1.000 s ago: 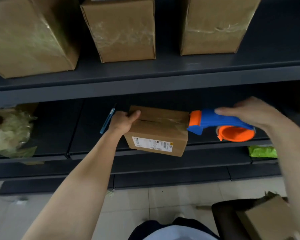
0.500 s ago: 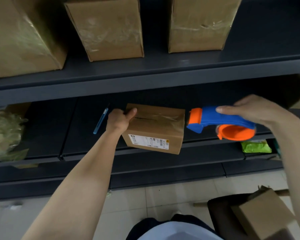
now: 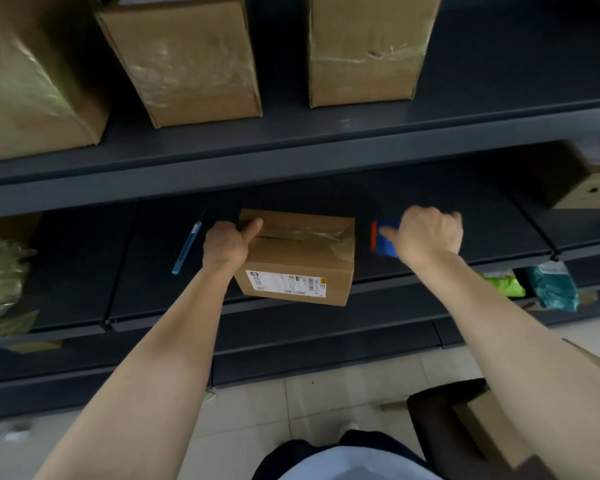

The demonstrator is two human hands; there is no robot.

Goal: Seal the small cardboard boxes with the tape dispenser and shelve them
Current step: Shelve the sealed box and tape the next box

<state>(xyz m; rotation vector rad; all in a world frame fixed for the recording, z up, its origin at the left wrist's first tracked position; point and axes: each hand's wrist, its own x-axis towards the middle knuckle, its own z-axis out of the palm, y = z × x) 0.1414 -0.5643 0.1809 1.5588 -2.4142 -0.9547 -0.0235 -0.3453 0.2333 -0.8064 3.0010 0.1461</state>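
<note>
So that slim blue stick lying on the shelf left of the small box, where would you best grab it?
Pinch the blue stick at its middle, across its narrow width, reaching in from the front of the shelf. It lies flat, pointing front to back, and the upper shelf roofs it. The left hand, gripping the small box, is closest.

A storeroom or small warehouse is shown. Tiers of dark metal shelving (image 3: 291, 157) are seen, large taped cardboard boxes (image 3: 187, 57) are kept on the upper tier, and a pale tiled floor (image 3: 291, 410) is seen below.
</note>
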